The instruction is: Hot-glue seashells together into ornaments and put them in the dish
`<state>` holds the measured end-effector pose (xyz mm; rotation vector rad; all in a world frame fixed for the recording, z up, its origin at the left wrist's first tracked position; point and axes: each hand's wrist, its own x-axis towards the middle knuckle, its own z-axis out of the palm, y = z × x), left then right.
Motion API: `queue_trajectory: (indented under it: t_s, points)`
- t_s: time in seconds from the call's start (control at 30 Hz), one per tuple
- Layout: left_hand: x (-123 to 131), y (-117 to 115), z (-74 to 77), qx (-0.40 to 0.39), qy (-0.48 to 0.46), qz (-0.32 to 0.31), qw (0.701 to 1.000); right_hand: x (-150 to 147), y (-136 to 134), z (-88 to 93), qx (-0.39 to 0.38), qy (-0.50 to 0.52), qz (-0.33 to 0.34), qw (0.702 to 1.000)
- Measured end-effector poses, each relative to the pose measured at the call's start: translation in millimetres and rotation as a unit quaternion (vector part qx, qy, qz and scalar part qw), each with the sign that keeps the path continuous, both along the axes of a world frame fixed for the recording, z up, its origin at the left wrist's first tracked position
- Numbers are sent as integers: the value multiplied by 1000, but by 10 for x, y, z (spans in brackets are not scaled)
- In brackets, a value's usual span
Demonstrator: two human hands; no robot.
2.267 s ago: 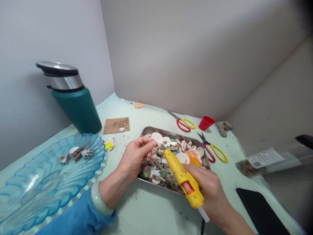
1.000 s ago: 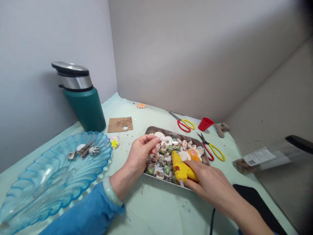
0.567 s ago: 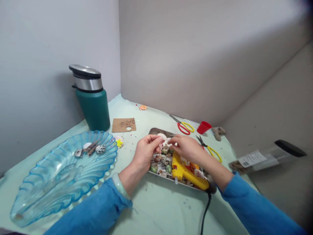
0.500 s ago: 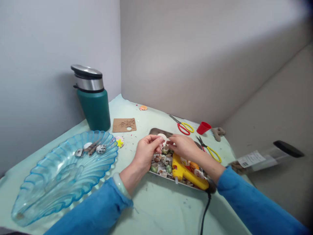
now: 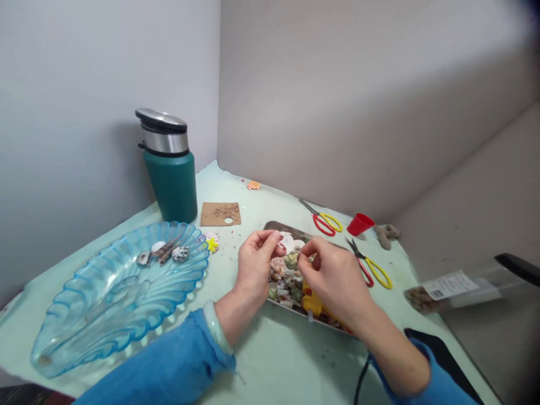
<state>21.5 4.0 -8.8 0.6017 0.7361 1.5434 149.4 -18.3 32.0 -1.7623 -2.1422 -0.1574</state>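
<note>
My left hand (image 5: 255, 263) hovers over the left end of a metal tray (image 5: 279, 227) full of seashells, its fingertips pinched on a small shell I can barely see. My right hand (image 5: 333, 275) is close beside it over the tray, thumb and forefinger pinched together at something tiny, perhaps a glue strand. A yellow glue gun (image 5: 313, 304) lies on the shells under my right hand, mostly hidden, with its black cord (image 5: 361, 382) trailing toward me. Both sleeves are blue, and a pale bangle sits on my left wrist.
A blue shell-shaped glass dish (image 5: 113, 287) holding a few shells sits at the left. Behind it stand a green flask (image 5: 169, 169) and a cardboard piece (image 5: 221, 214). Two red-and-yellow scissors (image 5: 327, 221) (image 5: 371, 264), a red cup (image 5: 359, 224) and a clear tube (image 5: 464, 284) lie at the right.
My right hand laid the glue gun down on the shells in the tray, then came up beside my left hand and pinched at what it holds. The view drifted left.
</note>
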Motion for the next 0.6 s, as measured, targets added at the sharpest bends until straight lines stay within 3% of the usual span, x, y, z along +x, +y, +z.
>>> queue_trajectory:
  t_s: [0.1, 0.17, 0.3, 0.5, 0.6]
  points:
    - [33, -50, 23, -19, -25, 0, 1000, -202, -150, -145, 109, 50, 28, 992]
    - [34, -68, 40, -39, -38, -7, 998, -294, -213, -212, 109, 86, 82, 987]
    - [16, -70, 60, -44, -27, -12, 999, -319, -288, -202, 30, 203, 154, 967]
    - [57, -100, 58, -23, 21, 0, 1000, -180, -245, -112, -137, 343, 109, 923]
    - [83, -122, 58, -15, 43, -1, 999, -122, -213, -106, -195, 366, 125, 901]
